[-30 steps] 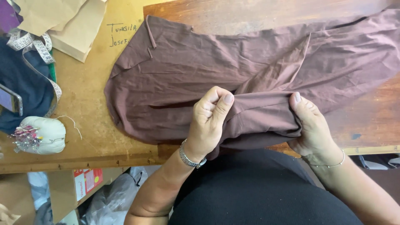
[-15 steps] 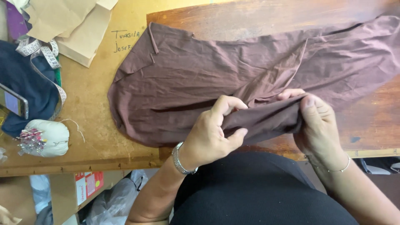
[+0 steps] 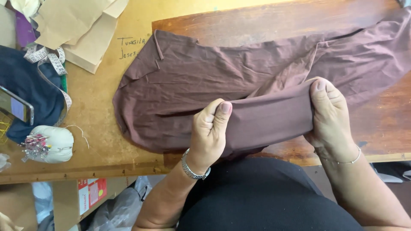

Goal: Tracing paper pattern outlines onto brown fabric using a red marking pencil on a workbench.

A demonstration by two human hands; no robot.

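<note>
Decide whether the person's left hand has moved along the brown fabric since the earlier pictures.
Yes. The left hand has shifted leftward, away from the right hand, stretching the wrinkled brown fabric between them.

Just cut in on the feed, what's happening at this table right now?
A person at a wooden worktable is working a piece of brown fabric. The left hand and right hand each pinch the near edge, holding a band of it taut between them, while the rest lies rumpled on the table. Off to the left sit a pincushion, a measuring tape and paper pattern pieces.
</note>
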